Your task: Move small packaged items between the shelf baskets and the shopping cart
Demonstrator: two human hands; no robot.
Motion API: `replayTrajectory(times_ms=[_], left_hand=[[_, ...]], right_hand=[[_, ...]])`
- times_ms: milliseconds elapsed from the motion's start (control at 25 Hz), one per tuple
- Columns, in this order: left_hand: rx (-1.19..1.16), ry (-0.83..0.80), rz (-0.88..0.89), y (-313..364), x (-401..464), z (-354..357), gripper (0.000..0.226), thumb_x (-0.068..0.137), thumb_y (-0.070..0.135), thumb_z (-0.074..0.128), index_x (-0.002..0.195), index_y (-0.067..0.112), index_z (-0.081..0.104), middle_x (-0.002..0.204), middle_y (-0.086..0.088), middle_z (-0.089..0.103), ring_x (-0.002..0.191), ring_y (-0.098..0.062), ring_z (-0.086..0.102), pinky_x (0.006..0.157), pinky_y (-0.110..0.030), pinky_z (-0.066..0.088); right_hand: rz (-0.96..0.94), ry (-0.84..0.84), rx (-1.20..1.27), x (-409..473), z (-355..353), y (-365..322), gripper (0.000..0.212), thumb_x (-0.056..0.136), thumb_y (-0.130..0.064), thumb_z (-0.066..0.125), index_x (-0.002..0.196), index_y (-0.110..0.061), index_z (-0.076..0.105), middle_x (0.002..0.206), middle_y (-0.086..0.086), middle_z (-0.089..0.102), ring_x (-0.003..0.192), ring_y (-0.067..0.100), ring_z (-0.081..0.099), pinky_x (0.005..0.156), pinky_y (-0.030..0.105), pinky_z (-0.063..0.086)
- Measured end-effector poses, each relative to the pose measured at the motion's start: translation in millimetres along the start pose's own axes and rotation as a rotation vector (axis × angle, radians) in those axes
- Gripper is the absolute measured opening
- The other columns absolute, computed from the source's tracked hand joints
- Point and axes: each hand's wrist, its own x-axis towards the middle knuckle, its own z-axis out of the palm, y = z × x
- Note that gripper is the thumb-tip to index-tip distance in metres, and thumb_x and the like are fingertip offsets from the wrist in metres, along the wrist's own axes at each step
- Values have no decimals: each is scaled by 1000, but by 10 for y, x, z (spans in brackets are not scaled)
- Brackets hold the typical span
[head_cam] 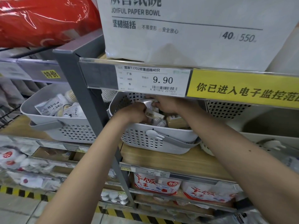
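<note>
A white perforated basket [155, 141] stands on the wooden middle shelf, filled with small clear and tan packets [175, 121]. Both my hands are inside it. My left hand [134, 113] has its fingers curled round a small tan and white packet [153, 114] above the basket's contents. My right hand [163, 104] reaches in from the right, just under the upper shelf's price rail, and pinches a clear packet [148, 102] at the back of the basket. No shopping cart is in view.
A second white basket [56, 120] of small packets stands to the left, beyond a grey shelf post [90, 102]. The upper shelf edge with a 9.90 price tag [153, 80] hangs low over my hands. A paper bowl pack [186, 29] sits above; bagged goods lie below.
</note>
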Motion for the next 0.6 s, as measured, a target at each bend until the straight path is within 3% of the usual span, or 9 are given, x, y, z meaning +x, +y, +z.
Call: replayTrajectory(times_ms=[120,240,320,440,520,600], left_hand=[[-30,44,-16,4,-15,-7,20,79,10,68,98,7,62,93,-10,65,88,-24,63,81,-38,50],[-50,65,-1,11,-31,-23,7,79,5,67,80,8,60,75,-5,62,72,-18,60,64,-29,45],[-69,69,11,32,-60,-23,16,81,4,67,73,13,56,69,2,58,63,-8,53,56,-22,38],[-74,59,44,35,-80,-11,13,81,8,70,90,13,61,74,6,59,69,-7,55,60,-19,38],[-68,65,38,35,-86,-10,25,80,13,72,104,8,65,88,0,65,83,-15,60,72,-22,43],[-121,78,46,31,-98,-15,31,79,14,74,107,11,63,93,2,63,85,-15,58,75,-23,42]], right_hand=[[-54,52,-86,39,27,28,47,97,-20,49,143,-12,39,148,12,38,134,31,37,111,43,30],[-45,44,60,49,26,65,46,94,-19,55,138,-12,44,140,10,47,126,28,45,106,42,36],[-22,-16,184,26,-1,70,44,93,-14,57,135,-11,46,135,9,51,123,25,48,105,40,37],[15,-53,309,14,-16,90,47,92,-9,58,137,-10,46,137,7,51,126,23,47,109,42,35],[55,-36,304,-6,-31,136,47,92,-12,58,137,-12,45,137,8,51,125,23,47,108,43,36],[112,-15,341,-56,-49,192,49,92,-19,59,138,-13,44,138,11,49,124,26,47,107,44,37]])
